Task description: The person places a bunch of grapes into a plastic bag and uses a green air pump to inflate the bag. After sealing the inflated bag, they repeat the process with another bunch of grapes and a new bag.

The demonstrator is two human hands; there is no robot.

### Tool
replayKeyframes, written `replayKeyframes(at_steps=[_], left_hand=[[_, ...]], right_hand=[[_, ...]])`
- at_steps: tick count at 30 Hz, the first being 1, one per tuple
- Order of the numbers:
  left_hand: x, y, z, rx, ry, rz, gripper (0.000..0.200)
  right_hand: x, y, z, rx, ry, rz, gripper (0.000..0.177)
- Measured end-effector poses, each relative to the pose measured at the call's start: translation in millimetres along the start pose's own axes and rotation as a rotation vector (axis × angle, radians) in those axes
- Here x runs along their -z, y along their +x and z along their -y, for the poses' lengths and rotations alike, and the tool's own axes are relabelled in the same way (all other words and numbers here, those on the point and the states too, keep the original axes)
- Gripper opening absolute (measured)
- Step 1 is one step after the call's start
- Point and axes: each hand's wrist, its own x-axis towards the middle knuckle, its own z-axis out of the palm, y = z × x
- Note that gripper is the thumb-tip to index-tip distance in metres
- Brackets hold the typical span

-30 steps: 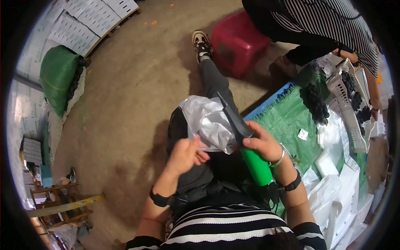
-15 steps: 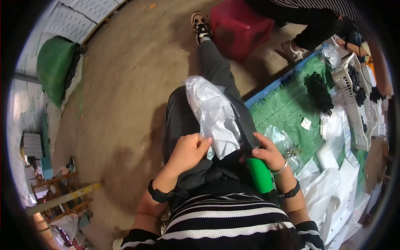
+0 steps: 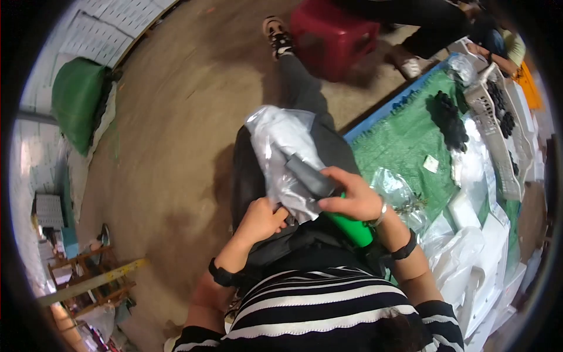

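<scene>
A clear plastic bag (image 3: 281,132) with white crinkled material in it lies over my thighs. My left hand (image 3: 259,222) is closed at the bag's lower edge, thumb and fingers pinched on the plastic. In my right hand (image 3: 355,198) is a tool with a dark grey, broad front part (image 3: 308,175) and a bright green rear part (image 3: 352,229). My right thumb and fingers grip it near where grey meets green, and its grey part overlaps the bag, pointing up and left.
On my right, a green woven sheet (image 3: 402,138) carries black gloves (image 3: 448,123), plastic bags (image 3: 451,258) and a white basket (image 3: 484,111). A red stool (image 3: 331,38) stands ahead, near another person's shoe (image 3: 410,66). A green sack (image 3: 76,102) leans at left.
My right hand has moved left and up, swinging the tool's grey part over the bag. My left hand has shifted slightly down along the bag's edge.
</scene>
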Motion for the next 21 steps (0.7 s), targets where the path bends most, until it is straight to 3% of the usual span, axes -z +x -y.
replayKeyframes(at_steps=[4,7,11,12,15,18,21], left_hand=[[-9.9,6.8,8.1,-0.071,-0.152,-0.073,0.021],[-18.1,16.3,25.4,-0.145,-0.307,-0.099,0.019],[-25.6,26.3,27.3,-0.231,-0.841,0.060,0.029],[-31.3,23.8,22.1,-0.253,-0.907,-0.039,0.028],[-23.7,26.6,32.4,-0.194,-0.958,0.102,0.033],[-33.8,24.6,26.7,-0.227,-1.069,0.073,0.036],[-38.9,30.4,34.1,-0.155,-1.085,-0.027,0.045]], right_hand=[[-6.3,-7.8,7.1,0.302,-0.523,-0.180,0.054],[-7.9,-15.5,13.3,0.350,-0.662,-0.282,0.052],[-3.6,-16.4,22.6,0.412,-0.632,-0.269,0.050],[-4.8,-17.5,24.5,0.428,-0.622,-0.251,0.049],[-10.6,-20.5,19.6,0.439,-0.626,-0.194,0.048],[-12.9,-20.2,11.5,0.378,-0.750,-0.209,0.047],[-14.6,-13.3,6.2,0.477,-0.703,-0.257,0.047]])
